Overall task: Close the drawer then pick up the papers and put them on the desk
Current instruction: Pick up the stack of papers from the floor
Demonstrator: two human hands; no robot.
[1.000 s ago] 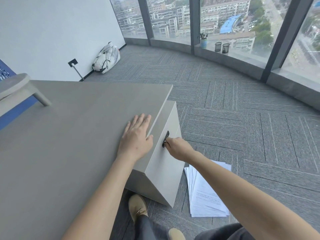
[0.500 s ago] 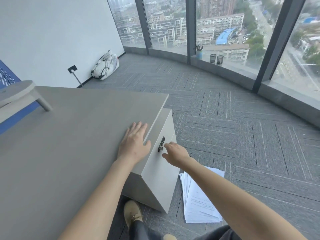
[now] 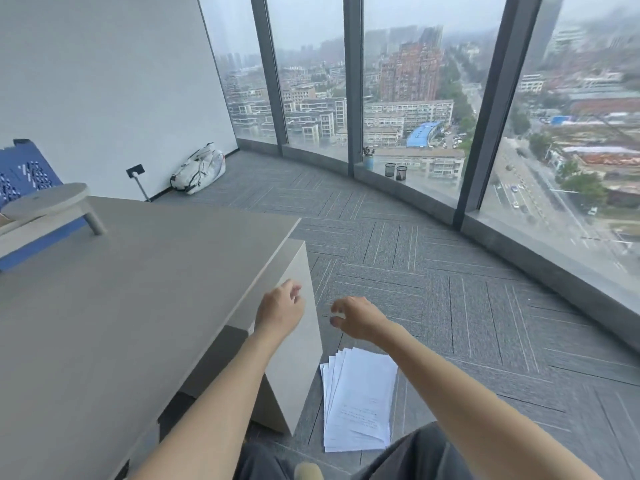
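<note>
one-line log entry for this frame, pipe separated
drawer unit: closed front | papers: fanned on carpet | left hand: empty, at desk edge | right hand: empty, above papers | next: pick up papers

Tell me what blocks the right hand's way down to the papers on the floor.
Nothing visible does. The right hand hangs open in the air above the fanned stack of white printed papers on the grey carpet; the pale drawer cabinet stands beside them, to the left.

Both bare hands hang empty with fingers loosely curled: the left hand (image 3: 281, 308) just off the front edge of the grey wood-grain table (image 3: 114, 306), over the pale drawer cabinet (image 3: 298, 358), the right hand (image 3: 358, 318) above grey carpet floor (image 3: 450, 306). A fanned stack of white printed papers (image 3: 358, 401) lies on the floor beside the cabinet.
</note>
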